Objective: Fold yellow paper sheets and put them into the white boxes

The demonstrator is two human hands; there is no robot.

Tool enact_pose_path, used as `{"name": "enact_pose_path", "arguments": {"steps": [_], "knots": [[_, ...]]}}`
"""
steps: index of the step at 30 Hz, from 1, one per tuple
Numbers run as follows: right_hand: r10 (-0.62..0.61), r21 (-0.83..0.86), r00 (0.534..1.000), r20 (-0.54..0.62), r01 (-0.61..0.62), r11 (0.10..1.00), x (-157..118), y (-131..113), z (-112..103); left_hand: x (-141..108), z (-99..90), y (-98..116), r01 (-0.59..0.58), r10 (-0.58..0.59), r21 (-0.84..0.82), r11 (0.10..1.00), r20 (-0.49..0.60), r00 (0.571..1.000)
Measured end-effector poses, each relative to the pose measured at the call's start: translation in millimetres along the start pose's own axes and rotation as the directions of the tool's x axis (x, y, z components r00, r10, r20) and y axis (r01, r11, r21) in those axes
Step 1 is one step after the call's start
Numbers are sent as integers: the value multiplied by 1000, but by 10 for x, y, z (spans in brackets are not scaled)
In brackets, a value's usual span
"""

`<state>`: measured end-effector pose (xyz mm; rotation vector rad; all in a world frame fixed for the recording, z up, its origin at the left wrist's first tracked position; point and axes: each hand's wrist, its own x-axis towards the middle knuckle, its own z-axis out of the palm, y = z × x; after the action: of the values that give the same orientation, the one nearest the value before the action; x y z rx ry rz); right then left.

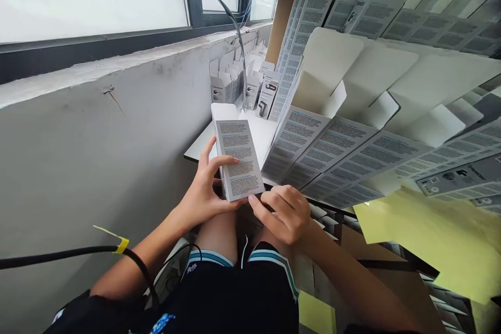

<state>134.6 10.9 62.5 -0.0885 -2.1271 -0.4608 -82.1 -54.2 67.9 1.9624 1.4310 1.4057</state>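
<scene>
Status: one printed carton in work, held above the near end of the tabletop, between the wall on the left and the carton rows on the right. Text panel faces up.

Left hand: part-closed round the carton's left side, index finger lying on the text, thumb under the near edge. It has the carton. Right hand: fingers half-curled, a fingertip at the near right corner. Touching, as far as I can see; can't tell if it's pinching.

Done: body is squared out, not flat. Left, by my read: far end, its white flap sticks out unfolded. Near end is turned away and partly covered by fingers, so can't confirm shut. Contents: no view inside.

Batch: open-top cartons stand in rows on the right, flaps up, so those tops aren't closed either. More upright cartons at the far end; some flaps up there too. No count possible.
</scene>
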Motion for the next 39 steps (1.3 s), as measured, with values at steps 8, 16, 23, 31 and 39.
{"name": "enact_pose_path", "arguments": {"steps": [8, 16, 23, 31, 39], "knots": [[58, 138, 996, 61, -66, 988, -151, -66, -17, -18, -37, -49, -6, 6, 12, 1000, -7, 1000], [506, 517, 862, 2, -434, 738, 11, -117, -27, -8, 32, -38, -21, 22, -28, 999, 51, 998], [605, 571, 792, 78, -533, 624, -111, -142, 272, -30, 26, -12, 27, -17, -122, 992, 85, 996], [608, 700, 788, 91, -485, 524, -238, -171, 367, -42, -15, 21, 54, -28, -166, 985, 154, 988], [614, 777, 766, 190, -500, 383, -284, -168, 351, -52, 40, -18, 68, -34, -184, 981, 182, 983]]}}
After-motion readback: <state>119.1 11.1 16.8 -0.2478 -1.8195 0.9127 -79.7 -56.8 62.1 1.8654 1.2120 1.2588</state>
